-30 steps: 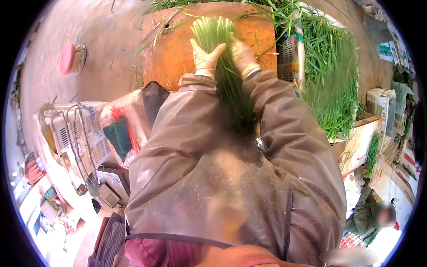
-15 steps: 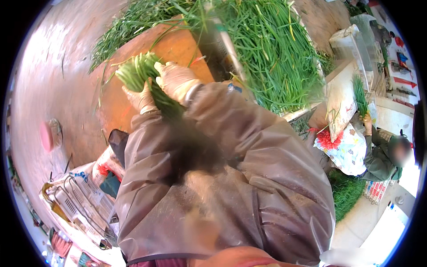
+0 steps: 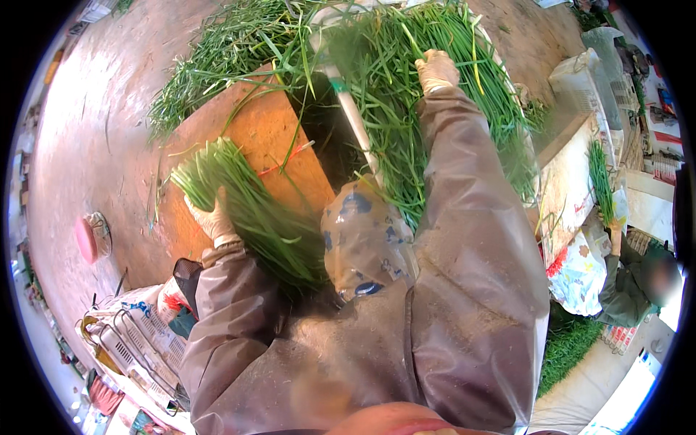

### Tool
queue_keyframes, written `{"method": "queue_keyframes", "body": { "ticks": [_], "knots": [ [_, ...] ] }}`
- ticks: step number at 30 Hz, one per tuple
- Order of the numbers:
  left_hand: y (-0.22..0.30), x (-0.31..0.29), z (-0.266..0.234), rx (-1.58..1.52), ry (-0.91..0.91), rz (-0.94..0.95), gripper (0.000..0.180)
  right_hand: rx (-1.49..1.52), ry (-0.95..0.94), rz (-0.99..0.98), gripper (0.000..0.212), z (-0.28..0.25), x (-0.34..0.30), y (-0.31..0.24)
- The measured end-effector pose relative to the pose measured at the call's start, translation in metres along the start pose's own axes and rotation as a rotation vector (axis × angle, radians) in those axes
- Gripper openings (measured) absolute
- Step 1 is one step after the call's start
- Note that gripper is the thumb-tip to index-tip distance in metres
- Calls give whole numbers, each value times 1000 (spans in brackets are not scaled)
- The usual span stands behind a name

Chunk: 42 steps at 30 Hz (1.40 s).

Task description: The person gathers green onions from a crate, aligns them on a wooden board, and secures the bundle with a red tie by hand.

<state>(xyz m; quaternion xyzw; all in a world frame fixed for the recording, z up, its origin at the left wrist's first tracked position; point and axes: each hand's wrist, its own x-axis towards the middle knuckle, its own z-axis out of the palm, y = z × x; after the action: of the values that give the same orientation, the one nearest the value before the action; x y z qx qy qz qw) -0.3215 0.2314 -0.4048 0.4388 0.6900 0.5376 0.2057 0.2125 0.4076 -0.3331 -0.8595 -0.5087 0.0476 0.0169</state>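
My left hand (image 3: 212,216), in a pale glove, is wrapped round a thick bunch of garlic chives (image 3: 257,210). The pale cut ends point to the upper left and the green blades hang toward my lap, over an orange-brown board (image 3: 272,130). Out to the right, my gloved right hand (image 3: 437,71) is over a white-framed crate (image 3: 357,130) heaped with loose chives (image 3: 391,94). Its fingers are curled, and a pale green stalk (image 3: 411,40) runs from the fingertips. A red tie (image 3: 286,158) lies on the board by the bunch.
More chives (image 3: 210,69) are piled behind the board. A clear plastic bag (image 3: 362,239) sits before my lap. To the left are a pink-topped stool (image 3: 87,239) and white plastic baskets (image 3: 138,330). A co-worker (image 3: 634,290) holds chives (image 3: 600,177) at far right.
My right hand has left the bunch and moved right and away, over the crate. My left hand keeps the bunch, now lower and nearer me, its blades fanned out.
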Motion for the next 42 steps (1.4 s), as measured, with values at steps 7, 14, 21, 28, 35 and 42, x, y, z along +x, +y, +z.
{"method": "queue_keyframes", "body": {
  "ticks": [7,14,21,28,35,42],
  "knots": [
    [34,-8,1,-107,-82,-107,76,105,86,139,75,-17,81,81],
    [31,-8,-1,-169,-84,-154,82,184,-201,149,94,17,115,134],
    [7,-8,-10,-46,-47,-122,83,186,-233,-212,84,-83,4,88],
    [45,4,9,36,-66,-138,96,-179,-29,-245,106,17,-155,29],
    [49,-61,-24,286,-152,-275,129,35,-99,-385,77,-90,-138,47],
    [38,-59,-17,282,-134,-275,126,378,-139,-494,40,-47,-59,-30]
  ]
}}
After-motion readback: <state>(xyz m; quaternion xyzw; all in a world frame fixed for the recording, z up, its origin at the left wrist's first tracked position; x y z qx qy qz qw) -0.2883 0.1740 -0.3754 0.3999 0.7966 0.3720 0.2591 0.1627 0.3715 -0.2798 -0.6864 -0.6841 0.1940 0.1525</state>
